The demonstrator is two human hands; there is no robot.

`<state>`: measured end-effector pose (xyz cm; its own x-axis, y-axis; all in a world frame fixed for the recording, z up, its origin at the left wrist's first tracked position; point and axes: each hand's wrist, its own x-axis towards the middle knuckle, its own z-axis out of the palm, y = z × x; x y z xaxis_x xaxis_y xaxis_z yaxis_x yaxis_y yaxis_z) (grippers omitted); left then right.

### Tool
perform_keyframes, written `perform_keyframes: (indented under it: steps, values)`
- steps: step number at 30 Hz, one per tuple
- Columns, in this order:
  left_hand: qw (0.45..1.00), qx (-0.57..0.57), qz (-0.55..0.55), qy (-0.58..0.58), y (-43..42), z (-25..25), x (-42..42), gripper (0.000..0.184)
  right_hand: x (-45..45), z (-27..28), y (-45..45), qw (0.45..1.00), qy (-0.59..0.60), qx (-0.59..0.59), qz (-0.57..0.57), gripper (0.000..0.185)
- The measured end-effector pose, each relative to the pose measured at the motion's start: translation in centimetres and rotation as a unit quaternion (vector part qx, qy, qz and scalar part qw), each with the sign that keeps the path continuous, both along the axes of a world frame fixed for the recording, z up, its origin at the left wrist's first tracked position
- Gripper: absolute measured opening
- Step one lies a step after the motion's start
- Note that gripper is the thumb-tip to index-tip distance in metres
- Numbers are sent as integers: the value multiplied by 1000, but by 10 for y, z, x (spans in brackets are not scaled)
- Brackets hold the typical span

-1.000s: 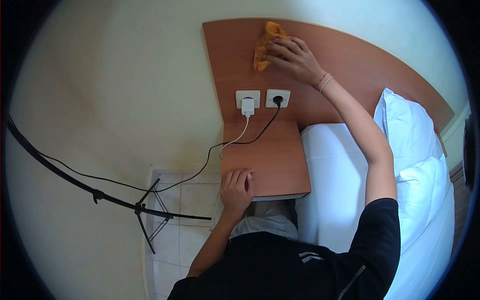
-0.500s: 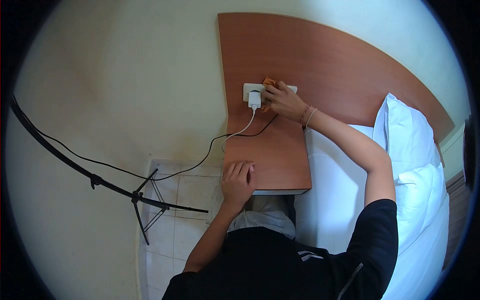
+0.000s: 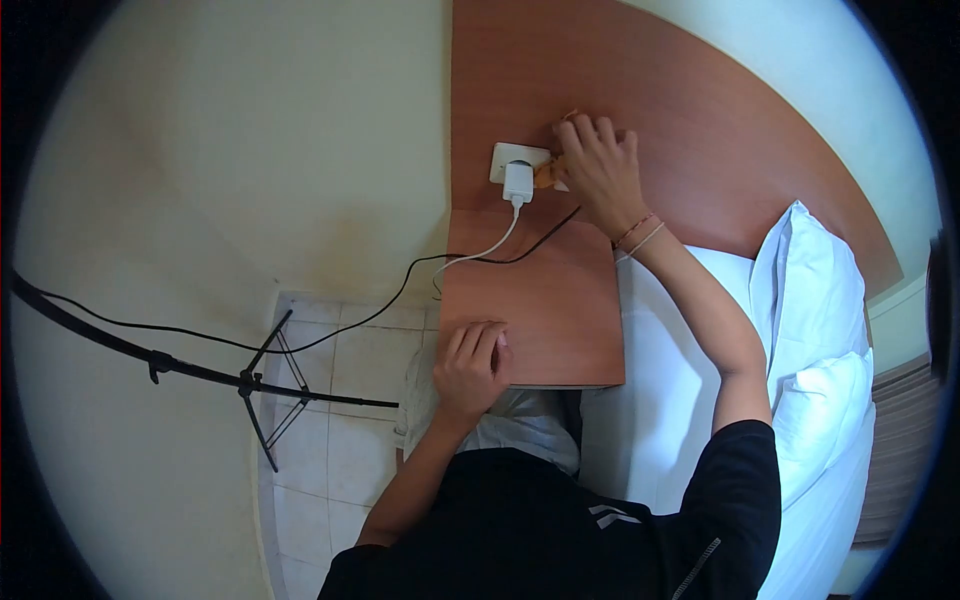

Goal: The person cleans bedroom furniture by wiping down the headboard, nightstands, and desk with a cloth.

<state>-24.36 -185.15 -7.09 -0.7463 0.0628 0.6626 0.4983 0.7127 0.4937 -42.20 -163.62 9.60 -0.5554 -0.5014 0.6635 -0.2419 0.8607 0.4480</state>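
Orange cloth (image 3: 547,175) bunched under the right hand (image 3: 606,172), at the wood headboard (image 3: 720,130), just beside a white plug (image 3: 518,183) in its socket plate (image 3: 504,160). Fingers bent over the cloth, gripping it. White cable (image 3: 516,214) and black cable (image 3: 546,240) trail across the nightstand (image 3: 560,330). Left hand (image 3: 472,372) on its near left corner, fingers together; palm hidden, cannot tell if it grips. White bed (image 3: 665,400) to the right.

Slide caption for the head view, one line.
Right hand holds an orange cloth beside the white charger while the left hand rests on the bedside table.
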Motion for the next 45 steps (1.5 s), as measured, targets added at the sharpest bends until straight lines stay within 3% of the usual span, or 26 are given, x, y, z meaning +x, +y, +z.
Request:
perform_keyframes:
  steps: [6, 12, 15, 21, 24, 27, 30, 33, 36, 42, 45]
  values:
    - [1000, 15, 5, 3, 1, -1, -1, 10, -14, -50, 4, 998, 18, 53, -16, 36]
    - [1000, 19, 11, -4, 1, 1, 0, 11, -1, -9, -2, 998, 8, -61, -14, 45]
    - [1000, 15, 6, 11, 0, -4, -1, 11, -12, -42, 2, 999, 17, 30, -21, 50]
    - [1000, 20, 5, 4, -1, -1, 2, 11, 0, -19, -7, 998, -13, -51, -23, 48]
    - [1000, 24, 1, 2, -1, -4, 2, 11, -14, -53, 1, 999, 1, 35, -22, 49]
    - [999, 34, 0, 8, -1, -2, 0, 11, -4, -18, -7, 999, -2, -42, -25, 47]
    - [999, 33, -3, -4, -2, -2, 3, 11, -7, -31, -8, 998, 4, -7, -64, 46]
    - [1000, 25, -11, 5, -3, -4, 2, 12, -9, -48, -1, 999, -5, 35, -22, 46]
    - [999, 37, -8, 6, -4, -1, 1, 12, -3, -20, -11, 999, -2, -47, -23, 47]
    - [999, 37, -6, 6, -3, 1, 4, 12, -7, -42, -4, 999, -15, 27, -32, 49]
    - [999, 37, -5, 10, -3, -1, 2, 12, 0, -18, -13, 999, 24, -40, -18, 50]
